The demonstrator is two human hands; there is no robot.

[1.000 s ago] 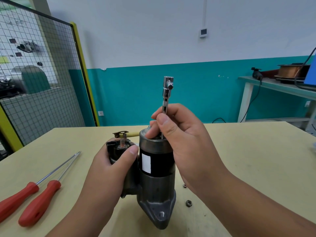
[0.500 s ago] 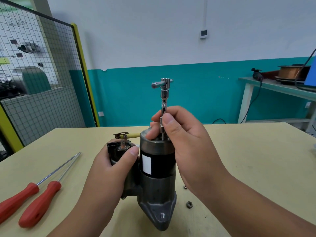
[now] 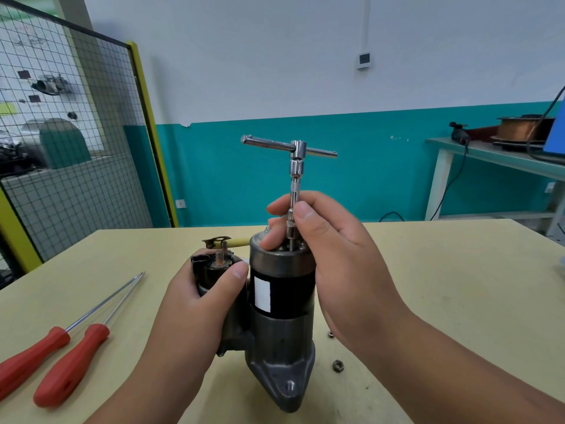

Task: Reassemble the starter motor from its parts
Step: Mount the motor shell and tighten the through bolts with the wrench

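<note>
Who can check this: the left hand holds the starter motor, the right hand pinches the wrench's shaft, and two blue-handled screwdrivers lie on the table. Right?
No: the head view shows the screwdrivers have red handles, not blue. The left hand, starter motor, right hand and wrench are as stated.

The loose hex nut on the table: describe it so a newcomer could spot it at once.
On the beige table, find the starter motor standing upright in the middle. Just right of its grey foot lies the hex nut. It is bigger than the small fastener behind it, and nearer the camera.
</note>
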